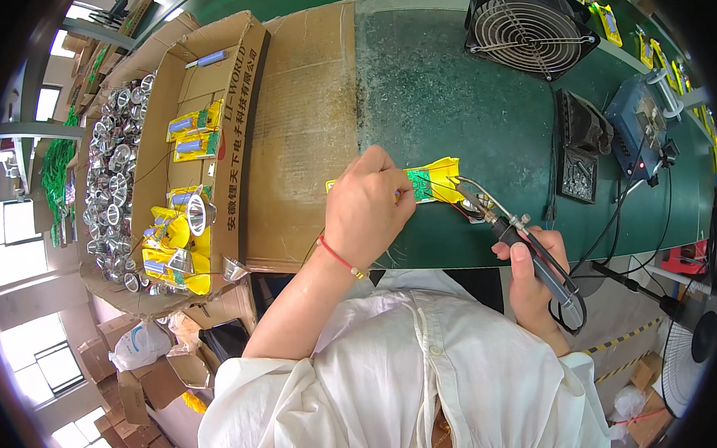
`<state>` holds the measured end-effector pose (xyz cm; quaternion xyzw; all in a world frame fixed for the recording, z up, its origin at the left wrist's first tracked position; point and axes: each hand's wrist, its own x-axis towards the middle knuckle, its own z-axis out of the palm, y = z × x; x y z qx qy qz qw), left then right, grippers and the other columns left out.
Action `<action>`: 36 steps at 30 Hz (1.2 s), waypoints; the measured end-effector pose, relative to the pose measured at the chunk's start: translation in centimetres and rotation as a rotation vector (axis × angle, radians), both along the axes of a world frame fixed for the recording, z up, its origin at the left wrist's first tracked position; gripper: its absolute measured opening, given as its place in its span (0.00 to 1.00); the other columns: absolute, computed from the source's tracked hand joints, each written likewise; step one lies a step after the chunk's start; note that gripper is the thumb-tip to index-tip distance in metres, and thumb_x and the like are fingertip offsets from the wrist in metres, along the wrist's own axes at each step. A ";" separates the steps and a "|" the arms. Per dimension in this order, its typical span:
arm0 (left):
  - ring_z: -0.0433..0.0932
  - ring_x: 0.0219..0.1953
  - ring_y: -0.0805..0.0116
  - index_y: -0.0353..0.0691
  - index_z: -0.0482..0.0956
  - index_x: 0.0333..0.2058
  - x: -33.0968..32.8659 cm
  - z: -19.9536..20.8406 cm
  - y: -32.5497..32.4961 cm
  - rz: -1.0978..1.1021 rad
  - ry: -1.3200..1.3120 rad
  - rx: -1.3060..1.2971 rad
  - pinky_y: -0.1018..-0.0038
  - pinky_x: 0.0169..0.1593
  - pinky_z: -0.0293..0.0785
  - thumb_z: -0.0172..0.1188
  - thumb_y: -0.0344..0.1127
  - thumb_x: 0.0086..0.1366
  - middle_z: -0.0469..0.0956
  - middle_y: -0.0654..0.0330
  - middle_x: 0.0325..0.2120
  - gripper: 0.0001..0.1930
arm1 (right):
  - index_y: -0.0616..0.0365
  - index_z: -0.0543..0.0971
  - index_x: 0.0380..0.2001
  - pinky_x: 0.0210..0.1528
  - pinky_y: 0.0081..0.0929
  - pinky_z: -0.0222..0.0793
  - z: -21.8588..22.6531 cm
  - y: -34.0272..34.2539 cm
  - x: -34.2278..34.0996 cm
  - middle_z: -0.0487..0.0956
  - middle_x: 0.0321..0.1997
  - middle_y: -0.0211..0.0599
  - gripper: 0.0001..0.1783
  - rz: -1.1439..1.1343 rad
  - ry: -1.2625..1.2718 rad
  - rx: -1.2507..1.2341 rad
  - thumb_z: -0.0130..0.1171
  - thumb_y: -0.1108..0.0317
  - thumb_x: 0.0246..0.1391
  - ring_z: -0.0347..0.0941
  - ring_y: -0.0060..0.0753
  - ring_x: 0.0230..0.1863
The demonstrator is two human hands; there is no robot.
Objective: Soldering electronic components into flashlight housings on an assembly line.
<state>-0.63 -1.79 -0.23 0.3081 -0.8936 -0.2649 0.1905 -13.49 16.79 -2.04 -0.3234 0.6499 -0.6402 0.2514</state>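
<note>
Leftward of hands [367, 197], yellow piece [439, 176]: cardboard box [236, 164] holding similar pieces [194, 123], silver cups [199, 214].

On the green worktop [489, 110] we have a yellow casing [445, 171], partly hidden — a green circuit board [419, 185] shows on it, with dark and red wires [452, 202] alongside. Our soldering iron [556, 287], dark-handled with a bent metal tube [480, 189], slants up leftward, its tip by the casing's right end.

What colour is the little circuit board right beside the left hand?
The circuit board is green. It shows best in the head view.
</note>
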 end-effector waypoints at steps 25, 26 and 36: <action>0.70 0.28 0.67 0.43 0.80 0.27 2.0 0.1 -0.2 -0.123 0.252 -0.273 0.73 0.31 0.63 0.65 0.28 0.42 0.73 0.65 0.22 0.10 | 0.64 0.66 0.32 0.29 0.19 0.71 0.5 0.3 -0.2 0.72 0.31 0.43 0.13 0.107 -0.065 0.044 0.55 0.67 0.51 0.73 0.26 0.27; 0.70 0.29 0.66 0.43 0.79 0.25 1.7 -0.2 -0.3 -0.136 0.240 -0.243 0.72 0.31 0.64 0.65 0.28 0.43 0.73 0.65 0.22 0.08 | 0.64 0.66 0.32 0.29 0.19 0.71 0.6 0.4 -0.4 0.72 0.31 0.43 0.13 0.104 -0.063 0.047 0.55 0.67 0.51 0.73 0.26 0.27; 0.70 0.32 0.62 0.40 0.78 0.24 1.3 -1.7 0.2 -0.077 0.187 -0.165 0.71 0.35 0.68 0.64 0.27 0.44 0.72 0.63 0.22 0.06 | 0.66 0.69 0.29 0.27 0.22 0.73 0.9 -0.8 -0.8 0.73 0.27 0.41 0.08 0.091 -0.056 0.096 0.54 0.73 0.49 0.73 0.26 0.23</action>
